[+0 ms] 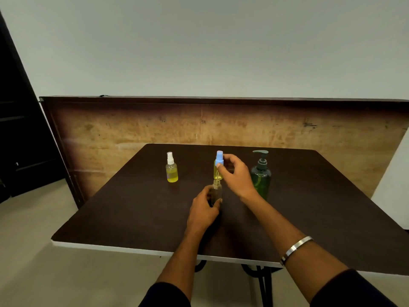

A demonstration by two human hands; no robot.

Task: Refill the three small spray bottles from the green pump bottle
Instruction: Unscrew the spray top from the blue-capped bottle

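Near the middle of the dark table [132,207], my left hand [203,209] grips a small clear spray bottle [216,191] standing upright; no cap shows on its neck. Just behind it, my right hand [236,176] pinches a blue spray cap [219,157]. A yellow-filled bottle body [217,172] shows below the cap; I cannot tell whether the cap sits on it. A white-capped spray bottle [172,168], part full of yellow liquid, stands to the left. The green pump bottle [261,173] stands right of my right hand.
A brown wooden board [221,122] leans against the wall behind the table. A dark doorway or cabinet [20,140] lies to the left. The table's white front edge [132,249] runs close to my forearms.
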